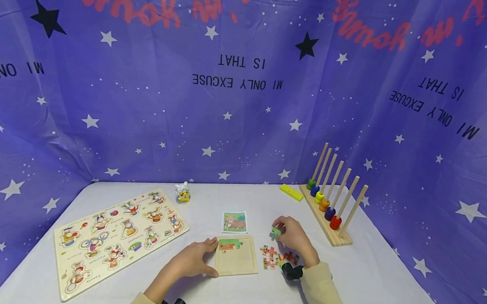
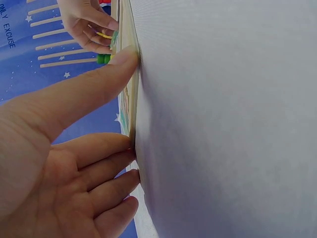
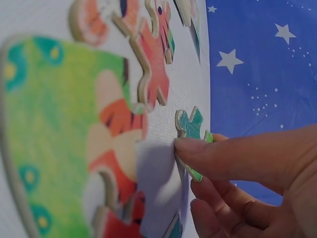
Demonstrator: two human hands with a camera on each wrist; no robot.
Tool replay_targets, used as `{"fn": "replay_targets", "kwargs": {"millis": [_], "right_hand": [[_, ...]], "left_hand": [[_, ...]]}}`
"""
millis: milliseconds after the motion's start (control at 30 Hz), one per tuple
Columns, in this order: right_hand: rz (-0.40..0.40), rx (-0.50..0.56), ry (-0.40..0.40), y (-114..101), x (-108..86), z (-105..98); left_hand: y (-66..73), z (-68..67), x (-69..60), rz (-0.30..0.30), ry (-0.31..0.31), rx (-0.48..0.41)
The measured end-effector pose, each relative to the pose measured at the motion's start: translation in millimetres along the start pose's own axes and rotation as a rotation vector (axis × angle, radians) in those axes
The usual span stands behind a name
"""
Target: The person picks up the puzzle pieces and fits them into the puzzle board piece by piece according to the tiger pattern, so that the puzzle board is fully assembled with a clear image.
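My left hand (image 1: pixel 193 259) rests against the left edge of a square wooden puzzle tray (image 1: pixel 239 273), thumb and fingers spread along it and touching the rim (image 2: pixel 134 99). Joined green and red pieces (image 1: pixel 230 244) lie in the tray's upper left corner. To the right of the tray, my right hand (image 1: pixel 294 234) pinches a green jigsaw piece (image 3: pixel 193 124) between thumb and fingers, just above the table. Several loose red and green jigsaw pieces (image 1: pixel 269 257) lie below that hand, partly hidden by the wrist camera. Behind the tray sits a picture card (image 1: pixel 235 222) with a brown animal.
A large picture peg board (image 1: pixel 103 274) lies at the left. A small white and yellow figurine (image 1: pixel 183 192) stands at the back. On the right are a yellow block (image 1: pixel 291 192) and a wooden rack (image 1: pixel 331 231) with upright pegs and coloured rings. A purple curtain (image 1: pixel 245 133) hangs behind.
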State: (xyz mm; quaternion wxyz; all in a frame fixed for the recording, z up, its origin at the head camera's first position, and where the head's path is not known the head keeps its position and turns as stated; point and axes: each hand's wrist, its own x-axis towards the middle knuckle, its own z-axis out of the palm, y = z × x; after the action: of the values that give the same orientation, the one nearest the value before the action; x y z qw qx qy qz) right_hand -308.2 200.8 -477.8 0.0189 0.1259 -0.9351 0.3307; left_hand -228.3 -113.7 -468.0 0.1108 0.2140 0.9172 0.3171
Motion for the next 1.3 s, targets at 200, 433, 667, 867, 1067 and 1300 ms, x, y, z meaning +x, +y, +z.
{"fn": "replay_targets", "kwargs": {"millis": [200,433,667,867,1067,1300], "right_hand": [[-0.02,0.0,-0.003,-1,-0.1,-1],[-0.019,0.02,-0.017,1,-0.5,2],[-0.102,0.032,-0.018,-2,-0.7,0],[-0.182,0.053,0.011,-7,-0.6,1],[-0.232,0.076,0.029,-16,-0.5,6],[-0.274,0.074,-0.016,-28,-1.8,12]], "left_hand": [[-0.4,0.3,0.3,0.001,0.004,0.001],[0.1,0.0,-0.1,0.01,0.005,0.002],[0.4,-0.9,-0.5,0.011,0.008,-0.001],[0.4,-1.1,-0.7,0.009,0.005,-0.006],[0.7,-1.8,-1.2,0.017,0.001,-0.006],[1.6,-2.1,-1.8,0.022,0.003,-0.006]]}}
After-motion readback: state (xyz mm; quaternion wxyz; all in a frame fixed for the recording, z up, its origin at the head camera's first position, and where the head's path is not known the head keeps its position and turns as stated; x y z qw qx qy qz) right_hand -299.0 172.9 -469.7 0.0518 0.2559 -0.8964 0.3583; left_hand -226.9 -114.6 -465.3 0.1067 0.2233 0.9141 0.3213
